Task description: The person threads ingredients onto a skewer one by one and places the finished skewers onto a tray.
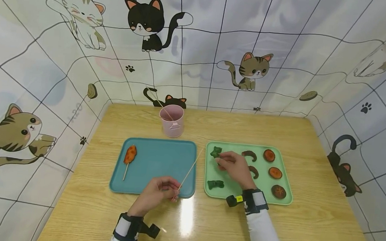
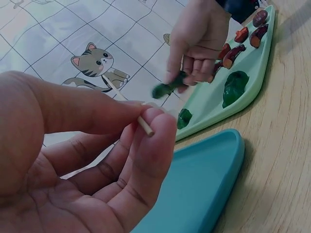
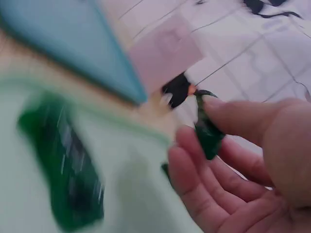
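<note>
My left hand (image 1: 159, 193) pinches a thin bamboo skewer (image 1: 191, 170) between thumb and fingertips, over the right front corner of the blue tray (image 1: 163, 163). The skewer slants away toward the green tray, its blunt end showing in the left wrist view. My right hand (image 1: 236, 167) pinches a dark green pepper-like piece (image 2: 167, 90) above the left side of the green tray (image 1: 241, 196). In the right wrist view that green piece (image 3: 209, 136) sits between thumb and fingers. Another green piece (image 1: 215, 184) lies at the tray's front left; one more (image 2: 184, 118) is partly hidden.
Brown curled pieces (image 1: 253, 172) and several round mushroom-like pieces (image 1: 275, 173) lie on the green tray. An orange-brown piece on a stick (image 1: 130, 154) lies at the blue tray's left. Behind stands a pink bucket (image 1: 171, 128) holding a skewer. A cat-print sheet surrounds the wooden table (image 1: 86, 202).
</note>
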Motion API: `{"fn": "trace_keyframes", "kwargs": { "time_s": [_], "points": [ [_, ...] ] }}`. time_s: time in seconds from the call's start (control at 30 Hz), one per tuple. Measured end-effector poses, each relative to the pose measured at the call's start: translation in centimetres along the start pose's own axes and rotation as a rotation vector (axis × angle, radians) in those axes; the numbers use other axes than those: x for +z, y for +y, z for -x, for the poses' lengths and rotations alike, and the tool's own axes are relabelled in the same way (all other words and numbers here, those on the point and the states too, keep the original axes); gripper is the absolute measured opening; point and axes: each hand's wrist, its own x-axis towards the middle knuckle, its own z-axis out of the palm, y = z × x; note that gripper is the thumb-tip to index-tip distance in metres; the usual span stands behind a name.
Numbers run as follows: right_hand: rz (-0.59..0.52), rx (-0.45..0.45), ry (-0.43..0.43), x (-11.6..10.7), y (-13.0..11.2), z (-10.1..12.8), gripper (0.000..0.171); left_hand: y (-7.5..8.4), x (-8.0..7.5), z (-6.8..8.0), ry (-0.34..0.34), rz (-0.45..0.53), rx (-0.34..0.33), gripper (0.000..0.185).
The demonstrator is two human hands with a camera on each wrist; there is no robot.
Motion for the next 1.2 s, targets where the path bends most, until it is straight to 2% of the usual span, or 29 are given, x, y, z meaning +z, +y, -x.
{"fn": "trace_keyframes", "kwargs": {
  "time_s": [0.13,0.5,0.67,0.8,0.97,1.2],
  "points": [
    [-0.218,0.023,0.002,-0.3,-1.5,0.6,0.044,0.5,0.2,0.3,-0.012,-0.022,0.012,0.029],
    [-0.584,0.078,0.001,-0.5,-5.8,2.0,0.044,2.3,1.3,1.3,-0.051,-0.085,0.053,0.022],
    [-0.736,0.109,-0.017,-0.4,-6.9,2.5,0.034,2.3,1.6,1.3,-0.07,-0.098,0.061,0.021],
    [-0.767,0.116,-0.024,-0.3,-7.2,2.6,0.028,2.3,1.7,1.3,-0.075,-0.1,0.065,0.021],
    [-0.756,0.096,-0.035,-0.1,-7.2,2.8,0.029,2.3,1.7,1.3,-0.075,-0.104,0.06,0.022],
    [-0.761,0.067,-0.057,0.1,-7.1,3.1,0.021,2.5,1.8,1.3,-0.068,-0.104,0.057,0.023]
  ]
}}
